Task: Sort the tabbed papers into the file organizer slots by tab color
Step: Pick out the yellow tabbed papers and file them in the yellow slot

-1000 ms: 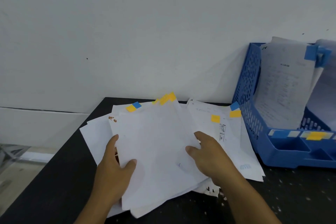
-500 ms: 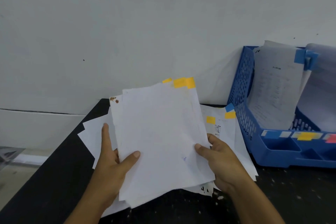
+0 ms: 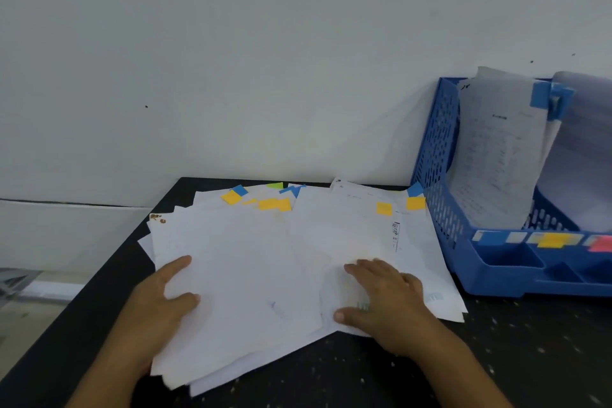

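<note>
Fingers of the left hand (image 3: 165,305) pinched the left edge of the loose pile of tabbed papers (image 3: 265,262), thumb on top. The right hand (image 3: 384,295) lay flat on the sheets, relaxed. The pile sprawled across the black table (image 3: 496,358), just beside the blue file organizer (image 3: 440,175).
</note>
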{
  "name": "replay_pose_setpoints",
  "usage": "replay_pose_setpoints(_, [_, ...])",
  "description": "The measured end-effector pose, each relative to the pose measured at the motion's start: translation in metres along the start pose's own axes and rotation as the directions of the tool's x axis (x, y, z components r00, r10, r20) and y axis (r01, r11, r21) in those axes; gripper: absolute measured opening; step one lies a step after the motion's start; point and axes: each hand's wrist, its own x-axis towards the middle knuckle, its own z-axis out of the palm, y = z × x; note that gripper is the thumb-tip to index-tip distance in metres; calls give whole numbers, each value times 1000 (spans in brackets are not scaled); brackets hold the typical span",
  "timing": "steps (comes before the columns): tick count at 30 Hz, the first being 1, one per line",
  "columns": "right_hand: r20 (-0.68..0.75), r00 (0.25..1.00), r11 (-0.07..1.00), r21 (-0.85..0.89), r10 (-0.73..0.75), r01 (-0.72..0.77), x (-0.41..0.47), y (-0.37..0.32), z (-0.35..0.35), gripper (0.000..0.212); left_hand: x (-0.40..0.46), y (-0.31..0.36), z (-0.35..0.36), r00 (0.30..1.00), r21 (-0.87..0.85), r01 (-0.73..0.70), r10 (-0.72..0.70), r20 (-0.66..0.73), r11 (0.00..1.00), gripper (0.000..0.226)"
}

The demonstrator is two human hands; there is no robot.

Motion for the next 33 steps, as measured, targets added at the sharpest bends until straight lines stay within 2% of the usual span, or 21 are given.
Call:
replay_pose_setpoints(6, [0, 997, 997, 8, 82, -82, 6, 24, -12, 63, 1, -1, 0, 999, 56, -17, 15, 36, 998, 58])
replay_pose_setpoints(8, [-79, 989, 992, 3, 124, -124, 9, 25, -14, 55, 0, -1, 0, 999, 56, -26, 24, 38, 998, 58])
replay_pose_setpoints(11, [-269, 948, 981, -35, 173, -189, 12, 23, -10, 48, 0, -1, 0, 999, 70, -34, 31, 40, 997, 59])
replay_pose_setpoints(14, [-390, 908, 988, 73, 151, -133, 16, 18, 1, 41, 0, -2, -1, 999, 73, -38, 35, 36, 997, 58])
replay_pose_setpoints(16, [-421, 900, 992, 94, 114, -82, 22, 16, 3, 38, 0, -2, -1, 999, 68, -40, 37, 35, 997, 58])
replay_pose_setpoints(17, [-407, 908, 994, 74, 102, -79, 26, 17, 3, 39, 0, -2, -1, 999, 64, -38, 36, 35, 997, 59])
replay_pose_setpoints(19, [-293, 949, 993, -10, 113, -121, 32, 20, 1, 45, 0, -3, -2, 999, 59, -37, 35, 36, 998, 58])
replay_pose_setpoints(22, [-104, 984, 986, -68, 144, -151, 37, 28, -2, 66, 1, -2, -2, 998, 56, -39, 36, 47, 998, 58])
replay_pose_setpoints(25, [-34, 990, 988, -60, 137, -139, 34, 31, -3, 94, -1, -1, -1, 998, 46, -52, 50, 41, 998, 57])
replay_pose_setpoints(27, [-17, 990, 989, -57, 137, -138, 32, 31, -3, 102, -2, 1, 1, 998, 23, -61, 61, 35, 998, 56])
replay_pose_setpoints(30, [-26, 991, 990, -57, 129, -131, 32, 32, -3, 97, -5, 4, 9, 998, -39, -55, 57, 40, 998, 54])
replay_pose_setpoints(33, [-64, 989, 990, -31, 136, -138, 33, 34, -2, 82, -8, 4, 18, 995, -11, -56, 57, 81, 998, 56])
